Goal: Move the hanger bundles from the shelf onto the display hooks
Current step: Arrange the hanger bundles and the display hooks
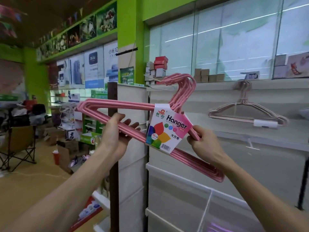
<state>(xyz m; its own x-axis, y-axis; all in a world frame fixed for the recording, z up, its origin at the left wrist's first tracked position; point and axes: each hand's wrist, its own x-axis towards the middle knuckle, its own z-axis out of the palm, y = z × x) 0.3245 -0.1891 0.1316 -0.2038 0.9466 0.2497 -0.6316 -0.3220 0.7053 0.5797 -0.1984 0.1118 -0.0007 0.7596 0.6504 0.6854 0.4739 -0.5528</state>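
I hold a bundle of pink hangers (117,106) tilted in front of a white slatted display wall (217,101). A colourful "Hanger" label (167,129) wraps its middle. My left hand (117,131) grips the lower bar on the left side. My right hand (202,141) pinches the bar just right of the label. The bundle's hook tops (184,81) reach up near a thin white display hook (155,79) at the wall's top left. A second, paler bundle (247,114) hangs from a hook (245,81) further right.
A brown upright post (112,97) stands behind the bundle. Small boxes (158,67) are stacked on the ledge above the wall. A bare hook (252,145) juts out lower right. Cartons and a folding chair (16,144) crowd the floor at left.
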